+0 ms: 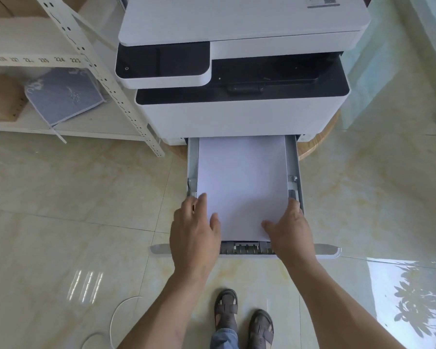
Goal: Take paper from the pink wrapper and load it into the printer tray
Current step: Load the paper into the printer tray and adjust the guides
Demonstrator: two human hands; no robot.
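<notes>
A white and black printer (242,107) stands ahead with its grey paper tray (294,157) pulled out toward me. A stack of white paper (242,177) lies flat in the tray. My left hand (194,230) rests on the stack's near left corner, fingers spread along its left edge. My right hand (287,230) rests on the near right corner, thumb on the sheet. Both hands press on the paper rather than grip it. No pink wrapper is in view.
A white metal shelf rack (106,79) stands left of the printer, holding a grey patterned bag (63,96). A white cable (116,321) lies on the glossy tiled floor at lower left. My sandalled feet (242,318) stand below the tray front (327,249).
</notes>
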